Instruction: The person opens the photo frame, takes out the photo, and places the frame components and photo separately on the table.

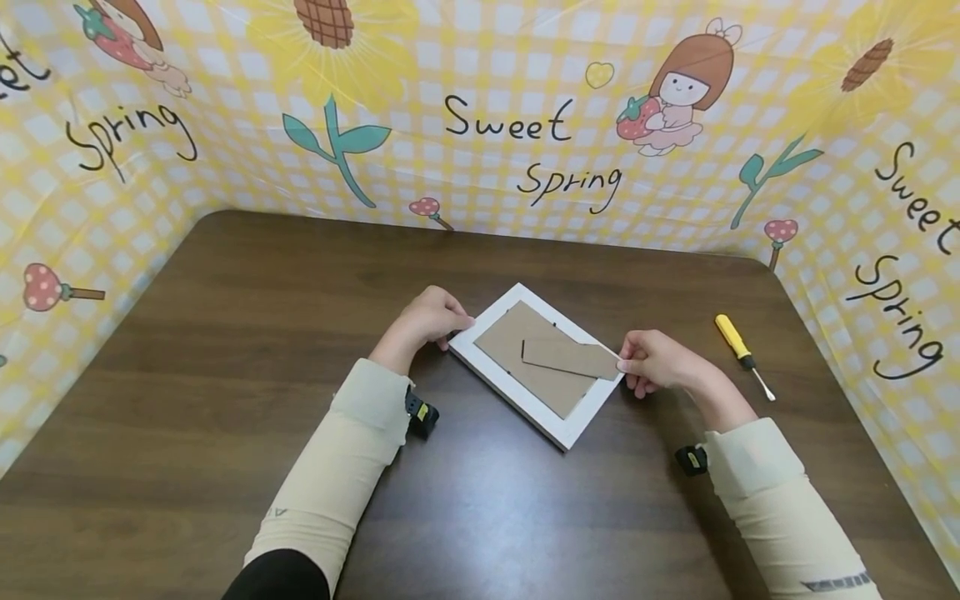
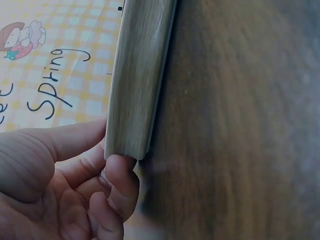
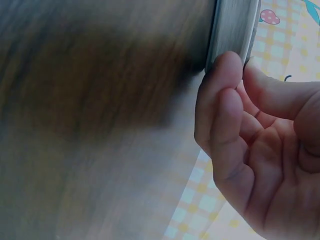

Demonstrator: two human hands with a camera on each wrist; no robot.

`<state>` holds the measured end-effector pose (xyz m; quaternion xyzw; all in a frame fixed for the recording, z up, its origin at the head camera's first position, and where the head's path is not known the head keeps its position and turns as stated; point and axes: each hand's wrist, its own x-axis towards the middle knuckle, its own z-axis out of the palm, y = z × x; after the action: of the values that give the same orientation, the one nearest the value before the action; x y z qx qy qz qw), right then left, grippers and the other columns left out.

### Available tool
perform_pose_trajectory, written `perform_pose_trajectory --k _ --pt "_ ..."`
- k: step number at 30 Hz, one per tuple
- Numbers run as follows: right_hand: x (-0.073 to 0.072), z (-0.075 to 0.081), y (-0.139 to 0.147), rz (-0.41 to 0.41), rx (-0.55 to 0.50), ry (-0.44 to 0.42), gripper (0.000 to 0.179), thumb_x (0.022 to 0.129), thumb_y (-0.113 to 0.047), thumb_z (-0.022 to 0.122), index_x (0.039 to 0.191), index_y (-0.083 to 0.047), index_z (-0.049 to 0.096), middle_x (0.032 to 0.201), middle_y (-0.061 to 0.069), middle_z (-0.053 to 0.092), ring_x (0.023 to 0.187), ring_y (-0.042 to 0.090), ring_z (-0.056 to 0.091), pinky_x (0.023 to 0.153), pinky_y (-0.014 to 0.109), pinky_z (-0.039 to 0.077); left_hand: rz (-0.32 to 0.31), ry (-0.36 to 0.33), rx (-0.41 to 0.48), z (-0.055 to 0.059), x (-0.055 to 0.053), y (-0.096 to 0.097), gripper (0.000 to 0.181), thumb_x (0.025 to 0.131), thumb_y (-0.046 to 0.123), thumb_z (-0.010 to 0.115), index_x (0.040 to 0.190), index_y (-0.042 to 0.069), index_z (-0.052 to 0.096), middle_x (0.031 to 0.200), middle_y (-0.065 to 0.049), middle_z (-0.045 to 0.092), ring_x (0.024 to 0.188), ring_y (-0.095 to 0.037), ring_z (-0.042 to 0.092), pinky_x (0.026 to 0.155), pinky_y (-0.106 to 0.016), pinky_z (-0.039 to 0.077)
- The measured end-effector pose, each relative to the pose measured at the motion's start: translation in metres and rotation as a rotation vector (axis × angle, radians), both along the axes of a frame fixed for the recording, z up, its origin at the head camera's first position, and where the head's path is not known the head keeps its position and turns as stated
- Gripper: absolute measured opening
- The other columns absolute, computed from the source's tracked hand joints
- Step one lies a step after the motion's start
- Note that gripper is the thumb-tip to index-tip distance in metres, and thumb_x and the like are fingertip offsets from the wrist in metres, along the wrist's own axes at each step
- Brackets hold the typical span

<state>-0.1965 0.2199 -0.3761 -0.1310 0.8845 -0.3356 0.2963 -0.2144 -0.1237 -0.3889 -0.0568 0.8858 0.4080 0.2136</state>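
Observation:
A white picture frame (image 1: 491,387) lies back side up and turned at an angle, with a brown backing board (image 1: 498,337) and a flat easel stand (image 1: 558,353) on it. My left hand (image 1: 431,318) pinches its left corner between thumb and fingers. In the left wrist view, the frame's pale wood-grain edge (image 2: 137,80) shows by the fingertips. My right hand (image 1: 656,362) pinches the opposite corner, near the end of the stand. The right wrist view shows thumb and fingers at the frame's edge (image 3: 232,30). The front of the frame is hidden.
A screwdriver (image 1: 735,342) with a yellow and black handle lies on the brown wooden table (image 1: 262,358), right of my right hand. A yellow checked cloth (image 1: 480,167) with printed figures rises behind the table and along both sides.

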Motion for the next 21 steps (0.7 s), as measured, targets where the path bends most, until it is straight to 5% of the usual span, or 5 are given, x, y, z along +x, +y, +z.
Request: perform_pose_trajectory --k 14,21 --pt "0.007 -0.005 -0.002 0.001 -0.071 -0.029 0.012 0.099 -0.004 0.057 0.092 0.004 0.051 0.068 0.007 0.068 0.058 0.015 0.061 0.054 0.029 0.048 0.043 -0.025 0.054 0.002 -0.015 -0.003 0.026 0.094 0.023 0.068 0.104 -0.001 0.071 0.076 -0.003 0.053 0.054 -0.012 0.049 0.054 -0.026 0.042" --pt "0.005 -0.004 0.006 -0.003 -0.074 -0.081 0.016 0.097 -0.010 0.061 0.094 0.004 0.054 0.069 0.005 0.068 0.061 0.016 0.062 0.056 0.028 0.049 0.045 0.010 0.081 -0.005 -0.015 -0.004 0.026 0.095 0.022 0.066 0.107 -0.001 0.071 0.090 -0.007 0.057 0.056 -0.011 0.050 0.055 -0.024 0.042"
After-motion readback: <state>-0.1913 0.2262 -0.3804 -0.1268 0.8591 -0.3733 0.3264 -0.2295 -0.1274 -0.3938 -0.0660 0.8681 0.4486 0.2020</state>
